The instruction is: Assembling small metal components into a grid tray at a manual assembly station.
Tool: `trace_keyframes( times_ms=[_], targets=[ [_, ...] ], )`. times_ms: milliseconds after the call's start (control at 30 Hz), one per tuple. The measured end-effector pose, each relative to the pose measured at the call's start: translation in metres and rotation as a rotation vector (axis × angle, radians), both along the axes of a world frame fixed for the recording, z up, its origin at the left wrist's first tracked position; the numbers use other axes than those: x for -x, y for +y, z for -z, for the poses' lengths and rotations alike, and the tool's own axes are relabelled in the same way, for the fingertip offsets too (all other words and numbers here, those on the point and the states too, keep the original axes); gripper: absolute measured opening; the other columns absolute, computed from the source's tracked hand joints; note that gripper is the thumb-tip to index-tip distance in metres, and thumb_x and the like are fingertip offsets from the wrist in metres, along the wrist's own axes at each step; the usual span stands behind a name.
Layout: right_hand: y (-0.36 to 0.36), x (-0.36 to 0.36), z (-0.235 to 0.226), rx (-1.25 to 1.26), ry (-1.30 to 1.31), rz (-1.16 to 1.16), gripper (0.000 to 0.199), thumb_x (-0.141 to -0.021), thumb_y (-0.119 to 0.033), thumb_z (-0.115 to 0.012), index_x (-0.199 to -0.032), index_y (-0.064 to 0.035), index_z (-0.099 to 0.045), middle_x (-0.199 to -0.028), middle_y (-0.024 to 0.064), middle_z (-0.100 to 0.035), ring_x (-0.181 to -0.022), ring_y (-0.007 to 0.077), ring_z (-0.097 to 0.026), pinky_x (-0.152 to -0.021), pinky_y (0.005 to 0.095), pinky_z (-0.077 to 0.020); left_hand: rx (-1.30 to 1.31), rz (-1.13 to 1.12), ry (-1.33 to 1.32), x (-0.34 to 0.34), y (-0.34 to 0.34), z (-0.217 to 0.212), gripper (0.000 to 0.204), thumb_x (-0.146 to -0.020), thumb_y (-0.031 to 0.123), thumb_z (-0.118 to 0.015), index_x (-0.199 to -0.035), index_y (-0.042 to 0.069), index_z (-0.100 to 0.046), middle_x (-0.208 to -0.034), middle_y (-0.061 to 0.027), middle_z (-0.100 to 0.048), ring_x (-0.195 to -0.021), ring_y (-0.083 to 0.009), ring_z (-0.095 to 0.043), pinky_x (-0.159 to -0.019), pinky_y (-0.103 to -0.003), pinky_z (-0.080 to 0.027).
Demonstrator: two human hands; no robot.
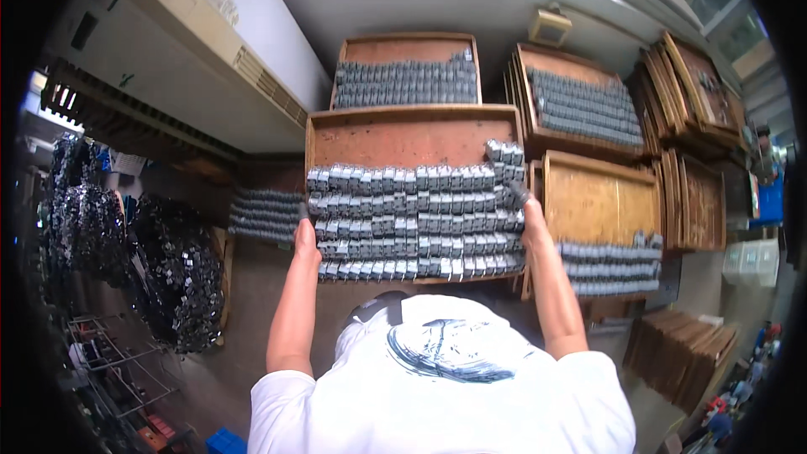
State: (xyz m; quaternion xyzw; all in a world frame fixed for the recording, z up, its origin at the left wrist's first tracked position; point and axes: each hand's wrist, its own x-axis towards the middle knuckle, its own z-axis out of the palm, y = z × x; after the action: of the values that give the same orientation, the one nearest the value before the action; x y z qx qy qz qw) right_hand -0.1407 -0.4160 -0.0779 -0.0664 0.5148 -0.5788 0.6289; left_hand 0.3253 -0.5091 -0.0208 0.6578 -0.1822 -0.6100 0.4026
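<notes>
A shallow wooden tray (412,136) is in front of my body, its bare reddish-brown floor showing at the far end. Several rows of small grey metal parts (408,225) fill its nearer part, with a few more heaped at the right side. My left hand (304,234) is closed on the tray's left side. On the right side, my right hand (528,208) grips the tray's edge beside the ends of the rows. The fingertips of both hands look dark, and the fingers under the tray are hidden.
Behind stands another tray of grey parts (406,84). To the right are a loaded tray (584,105), a partly filled tray (601,193) and stacked wooden trays (693,197). Heaps of dark shiny parts (176,273) lie at left, below a large pale cabinet (252,25).
</notes>
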Motion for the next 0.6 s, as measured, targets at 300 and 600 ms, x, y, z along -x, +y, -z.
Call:
trace_keyframes(
  times_ms=[300,600],
  targets=[
    [0.012,-0.014,-0.044,-0.152,0.139,-0.057,0.059,-0.083,-0.043,-0.069,-0.129,-0.0078,-0.055,-0.115,0.0069,-0.062,-0.104,0.0178,-0.058,-0.088,0.034,-0.0459,-0.137,0.018,0.049,-0.009,0.015,-0.001,0.063,-0.098,0.058,-0.034,-0.129,0.008,-0.057,-0.123,-0.0072,-0.062,-0.106,-0.0246,-0.063,-0.09,-0.042,-0.052],
    [-0.014,0.02,0.055,-0.387,0.707,0.065,0.064,-0.076,-0.055,-0.062,-0.118,-0.0071,-0.063,-0.12,0.0182,-0.062,-0.115,0.0311,-0.056,-0.094,0.0427,-0.0438,-0.208,0.18,0.123,0.005,-0.034,-0.015,0.05,-0.1,0.043,-0.035,-0.128,0.008,-0.057,-0.124,-0.01,-0.062,-0.109,-0.0287,-0.061,-0.096,-0.044,-0.049]
  ],
)
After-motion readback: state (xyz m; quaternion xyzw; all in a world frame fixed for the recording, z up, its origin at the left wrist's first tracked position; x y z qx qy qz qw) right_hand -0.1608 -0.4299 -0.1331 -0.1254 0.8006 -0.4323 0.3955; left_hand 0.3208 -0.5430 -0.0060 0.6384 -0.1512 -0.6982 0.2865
